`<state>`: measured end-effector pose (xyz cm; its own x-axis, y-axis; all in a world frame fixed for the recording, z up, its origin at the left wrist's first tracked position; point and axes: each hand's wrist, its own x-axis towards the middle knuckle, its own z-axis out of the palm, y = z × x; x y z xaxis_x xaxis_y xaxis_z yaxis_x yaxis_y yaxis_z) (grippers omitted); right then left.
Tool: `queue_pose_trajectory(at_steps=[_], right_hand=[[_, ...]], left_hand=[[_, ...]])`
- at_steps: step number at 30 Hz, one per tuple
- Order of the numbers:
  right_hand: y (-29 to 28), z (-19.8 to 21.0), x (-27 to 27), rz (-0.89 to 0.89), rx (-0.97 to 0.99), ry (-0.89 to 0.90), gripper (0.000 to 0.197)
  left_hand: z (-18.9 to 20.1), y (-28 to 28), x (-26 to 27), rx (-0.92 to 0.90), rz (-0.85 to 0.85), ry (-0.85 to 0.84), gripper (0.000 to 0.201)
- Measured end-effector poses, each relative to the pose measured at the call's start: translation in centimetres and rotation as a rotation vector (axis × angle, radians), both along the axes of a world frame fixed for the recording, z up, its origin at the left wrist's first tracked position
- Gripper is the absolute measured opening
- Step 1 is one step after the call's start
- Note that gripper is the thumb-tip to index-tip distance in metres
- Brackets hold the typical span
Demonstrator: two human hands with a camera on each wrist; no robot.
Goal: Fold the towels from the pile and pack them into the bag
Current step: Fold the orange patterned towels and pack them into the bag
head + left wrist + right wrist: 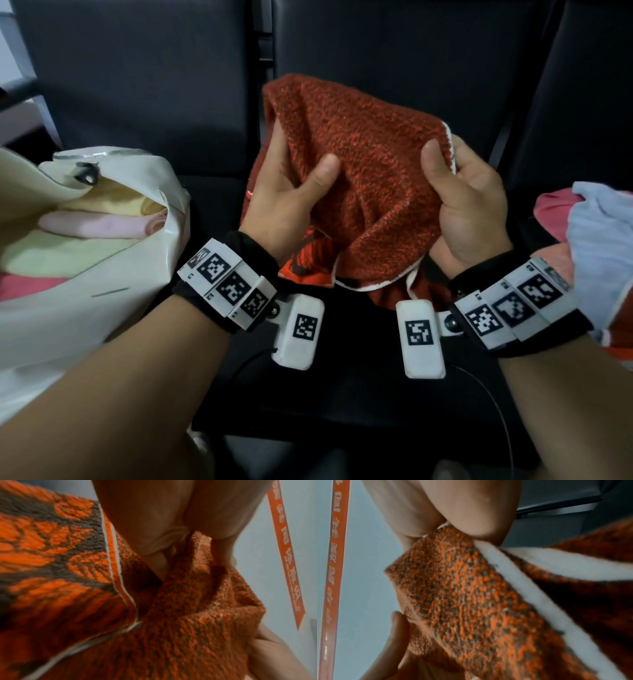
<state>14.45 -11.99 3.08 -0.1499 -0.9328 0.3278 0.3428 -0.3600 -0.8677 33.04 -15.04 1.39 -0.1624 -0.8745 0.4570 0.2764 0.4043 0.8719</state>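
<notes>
Left hand (pixel 291 202), right hand (pixel 469 205) raised, thumbs pinching inward.

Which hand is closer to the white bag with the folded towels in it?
The left hand. The white bag sits just beside it on its outer side. The right hand is farther off, across the red towel that both hands hold.

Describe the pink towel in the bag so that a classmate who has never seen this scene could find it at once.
Start at the white bag lying open on the dark seat, left of the hands holding the red towel. Look into its mouth at the folded stack. The pink towel is the pale pink layer, under the yellow towel and above the green towel.
</notes>
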Motion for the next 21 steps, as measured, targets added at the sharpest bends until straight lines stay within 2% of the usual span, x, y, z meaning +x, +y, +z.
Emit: queue_pose_trajectory(at_steps=[3, 5, 12, 15, 19, 21], right_hand=[[0.6, 0.2, 0.2, 0.134, -0.012, 0.031, 0.064], [0.4, 0.1, 0.2, 0.165, -0.020, 0.075, 0.075], [-0.1, 0.0, -0.5, 0.144, -0.016, 0.011, 0.059], [-0.2, -0.1, -0.6, 0.166, 0.015, 0.009, 0.061], [0.0, -0.3, -0.8, 0.266, 0.077, 0.156, 0.079], [-0.1, -0.7, -0.7, 0.218, 0.107, 0.236, 0.073]], left_hand=[[0.0, 0.1, 0.1, -0.047, -0.029, -0.104, 0.098], [0.0, -0.1, 0.2, -0.040, -0.062, -0.120, 0.109], [0.9, 0.0, 0.6, 0.036, -0.054, -0.018, 0.124], [0.6, -0.2, 1.1, 0.110, -0.007, 0.035, 0.119], [0.3, -0.5, 1.5, 0.110, 0.008, 0.088, 0.102], [0.2, -0.7, 1.6, 0.061, 0.009, 0.084, 0.093]])
